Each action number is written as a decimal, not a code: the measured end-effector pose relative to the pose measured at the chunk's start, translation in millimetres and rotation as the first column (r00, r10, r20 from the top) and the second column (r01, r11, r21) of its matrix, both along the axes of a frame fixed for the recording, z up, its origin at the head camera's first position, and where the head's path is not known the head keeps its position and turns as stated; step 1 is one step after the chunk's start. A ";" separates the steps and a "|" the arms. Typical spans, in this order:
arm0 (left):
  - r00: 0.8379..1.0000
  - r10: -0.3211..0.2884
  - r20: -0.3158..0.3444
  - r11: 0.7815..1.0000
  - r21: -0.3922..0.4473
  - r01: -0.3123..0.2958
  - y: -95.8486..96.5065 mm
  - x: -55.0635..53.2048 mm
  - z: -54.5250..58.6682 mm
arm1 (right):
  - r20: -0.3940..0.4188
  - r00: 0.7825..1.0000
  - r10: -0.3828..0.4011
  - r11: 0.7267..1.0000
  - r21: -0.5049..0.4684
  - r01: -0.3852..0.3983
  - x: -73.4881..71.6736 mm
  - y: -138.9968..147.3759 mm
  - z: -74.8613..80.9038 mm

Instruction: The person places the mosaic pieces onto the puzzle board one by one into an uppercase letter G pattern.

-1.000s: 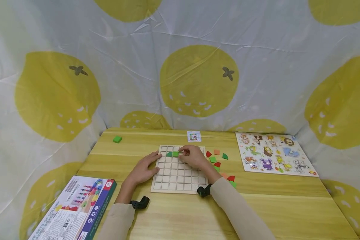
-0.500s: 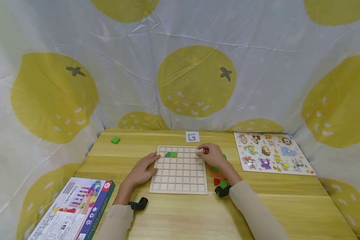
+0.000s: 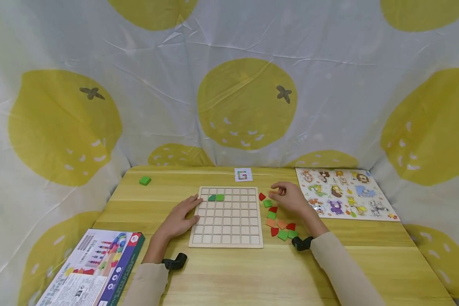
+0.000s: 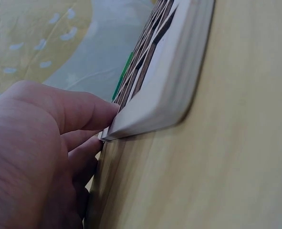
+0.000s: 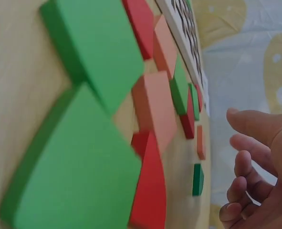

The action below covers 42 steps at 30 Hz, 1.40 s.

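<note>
A wooden grid board (image 3: pixel 225 242) lies on the table, and two tiles sit in its second row: a dark green quarter-round tile (image 3: pixel 212 198) and a light green square tile (image 3: pixel 220 197). My left hand (image 3: pixel 179 218) rests against the board's left edge; up close, the left wrist view has the thumb of that hand (image 4: pixel 50 138) touching the rim. Off the board's right side, my right hand (image 3: pixel 290 199) hovers by the loose tiles, fingers loosely bent. In the right wrist view this hand (image 5: pixel 262 167) holds nothing and is apart from the orange tile (image 5: pixel 201 142) and the dark green tile (image 5: pixel 198 180).
Several red, orange and green tiles (image 3: pixel 271 215) lie scattered right of the board. Behind it is a small card (image 3: pixel 243 174) with a letter G pattern. An animal puzzle board (image 3: pixel 344 195) lies at right, a box (image 3: pixel 95 263) at left, and a green block (image 3: pixel 145 181) at back left.
My right hand has moved right, from above the board's second row to the loose tiles beside the board. My left hand has stayed at the board's left edge.
</note>
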<state>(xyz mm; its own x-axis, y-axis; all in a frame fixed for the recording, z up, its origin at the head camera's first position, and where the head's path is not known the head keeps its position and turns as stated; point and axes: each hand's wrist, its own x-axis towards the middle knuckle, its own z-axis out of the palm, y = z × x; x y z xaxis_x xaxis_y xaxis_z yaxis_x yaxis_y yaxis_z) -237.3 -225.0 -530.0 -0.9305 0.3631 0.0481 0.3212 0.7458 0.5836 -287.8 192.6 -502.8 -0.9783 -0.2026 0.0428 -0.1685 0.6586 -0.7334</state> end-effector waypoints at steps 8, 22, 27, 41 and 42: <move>1.000 -0.004 -0.015 1.000 0.013 0.004 -1.7 0.7 -1.6 | 0.023 0.999 0.024 0.998 0.058 -0.025 -6.6 10.6 0.5; 1.000 -0.012 -0.014 1.000 0.005 0.012 -0.2 0.4 -1.4 | 0.067 0.998 -0.021 0.996 0.093 0.015 -7.0 8.7 -8.1; 1.000 -0.012 -0.008 1.000 0.002 0.012 0.5 -0.5 -2.2 | 0.053 0.998 -0.026 0.995 0.101 0.021 -7.0 8.1 -8.4; 1.000 -0.009 -0.002 1.000 -0.007 0.009 -0.1 -1.3 -0.7 | 0.028 0.999 -0.041 0.996 0.075 0.038 -5.6 10.5 -8.0; 1.000 -0.010 -0.002 1.000 -0.008 0.010 -0.1 -1.2 -0.8 | 0.023 0.999 -0.040 0.997 0.071 0.038 -5.2 10.9 -7.7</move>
<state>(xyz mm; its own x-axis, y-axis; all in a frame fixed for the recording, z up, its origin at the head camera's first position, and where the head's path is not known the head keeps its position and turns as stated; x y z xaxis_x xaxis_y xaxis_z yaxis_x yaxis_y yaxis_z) -238.5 -225.0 -530.8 -0.9268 0.3726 0.0470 0.3296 0.7470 0.5774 -293.0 203.5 -510.6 -0.9861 -0.1658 0.0053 -0.1239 0.7148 -0.6882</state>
